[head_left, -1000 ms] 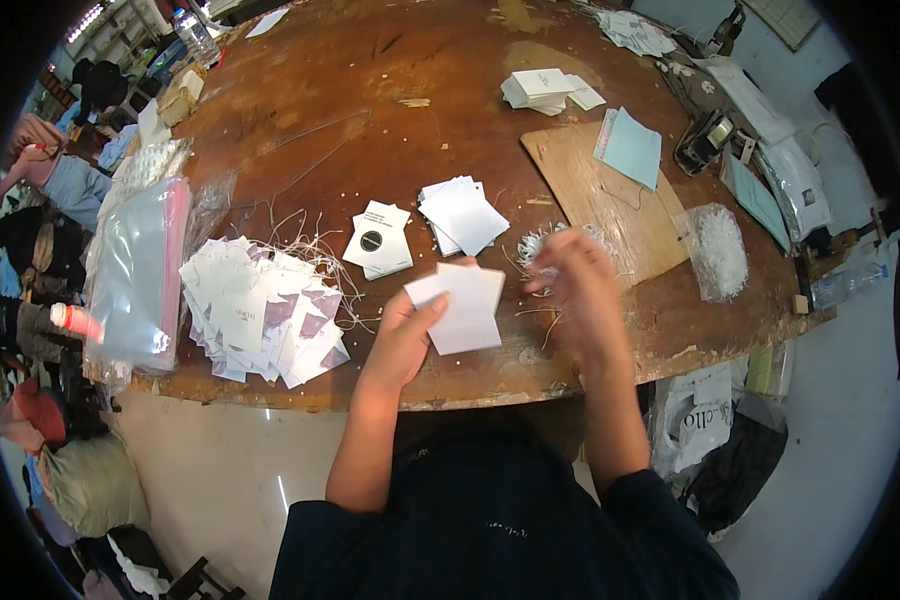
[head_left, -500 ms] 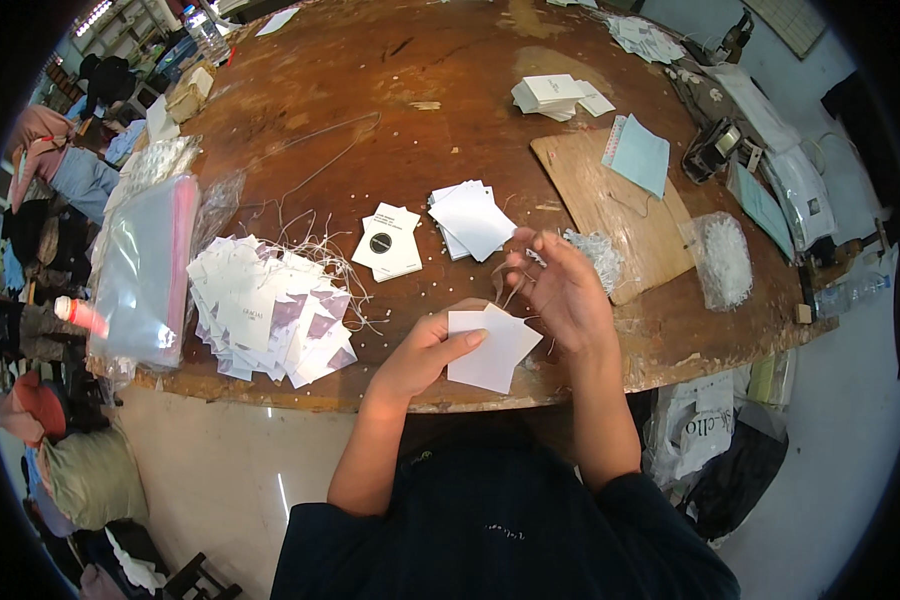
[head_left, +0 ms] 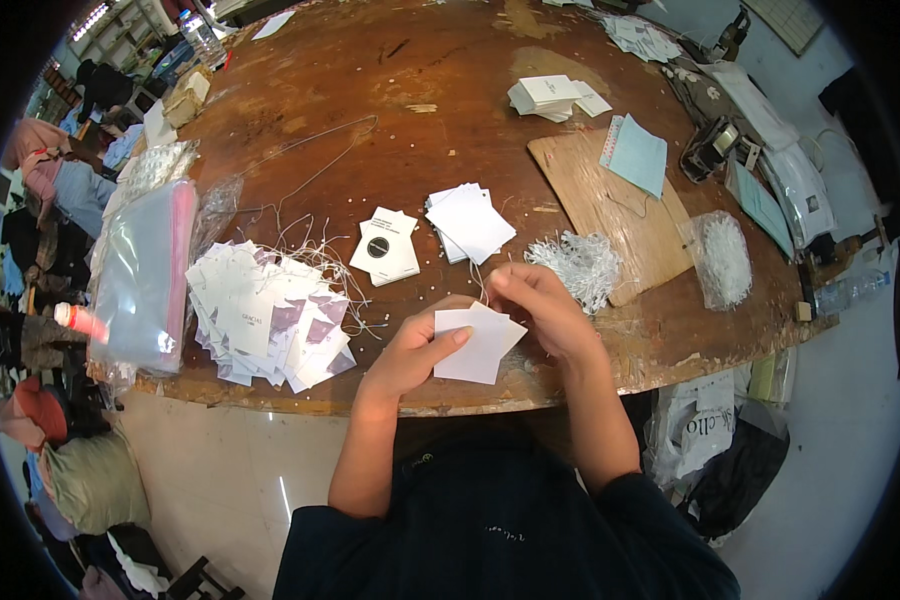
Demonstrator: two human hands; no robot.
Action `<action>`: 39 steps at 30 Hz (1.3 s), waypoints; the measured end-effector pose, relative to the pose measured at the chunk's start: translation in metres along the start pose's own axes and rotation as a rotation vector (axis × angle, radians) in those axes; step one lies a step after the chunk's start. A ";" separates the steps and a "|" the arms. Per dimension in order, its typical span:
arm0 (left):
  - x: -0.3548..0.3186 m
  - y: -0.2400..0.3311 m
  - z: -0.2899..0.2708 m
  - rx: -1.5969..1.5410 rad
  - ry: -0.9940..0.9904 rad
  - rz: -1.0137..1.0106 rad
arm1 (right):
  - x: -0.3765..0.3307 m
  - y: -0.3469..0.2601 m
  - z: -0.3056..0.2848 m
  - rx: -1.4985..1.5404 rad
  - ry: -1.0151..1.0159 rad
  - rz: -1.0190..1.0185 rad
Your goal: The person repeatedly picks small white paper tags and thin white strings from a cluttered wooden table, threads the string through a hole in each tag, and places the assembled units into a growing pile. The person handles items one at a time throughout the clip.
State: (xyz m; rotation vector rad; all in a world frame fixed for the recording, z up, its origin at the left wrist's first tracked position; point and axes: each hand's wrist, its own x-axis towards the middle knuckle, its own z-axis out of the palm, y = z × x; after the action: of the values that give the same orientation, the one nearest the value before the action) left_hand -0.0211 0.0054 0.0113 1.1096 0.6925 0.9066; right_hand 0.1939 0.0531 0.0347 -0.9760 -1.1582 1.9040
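My left hand [head_left: 402, 355] pinches a pair of white hang tags [head_left: 467, 352] near the table's front edge, thumb on top. The tags are slightly fanned, one corner sticking out to the right. Beside their upper edge, my right hand [head_left: 555, 312] has its thumb and index finger closed on a thin string [head_left: 479, 278] that rises from the tags; its other fingertips are hidden. Just beyond lie a stack of blank white tags [head_left: 478, 226] and a stack of cream tags with a black circle [head_left: 398, 248]. A tangle of white strings [head_left: 573, 265] lies beyond my right hand.
At left, a large heap of strung tags [head_left: 255, 325] sits beside clear plastic bags [head_left: 140, 285]. A wooden board [head_left: 580, 180] holds a light-blue pad [head_left: 638, 160]. Farther right are a bag of strings [head_left: 722, 262] and a tape dispenser [head_left: 712, 150]. More cards [head_left: 545, 95] are stacked behind.
My right hand has come down and left to the tags' top edge, its spread fingers drawing together in a pinch. The tags and my left hand have shifted slightly left.
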 end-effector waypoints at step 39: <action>0.006 -0.010 0.011 -0.009 0.461 0.126 | 0.002 0.029 0.049 -0.427 0.486 -0.520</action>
State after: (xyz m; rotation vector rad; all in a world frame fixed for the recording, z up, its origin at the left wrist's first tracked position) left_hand -0.0066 0.0045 0.0050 0.9498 0.9998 1.2927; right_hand 0.1452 0.0253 0.0235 -1.1377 -1.3698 0.9611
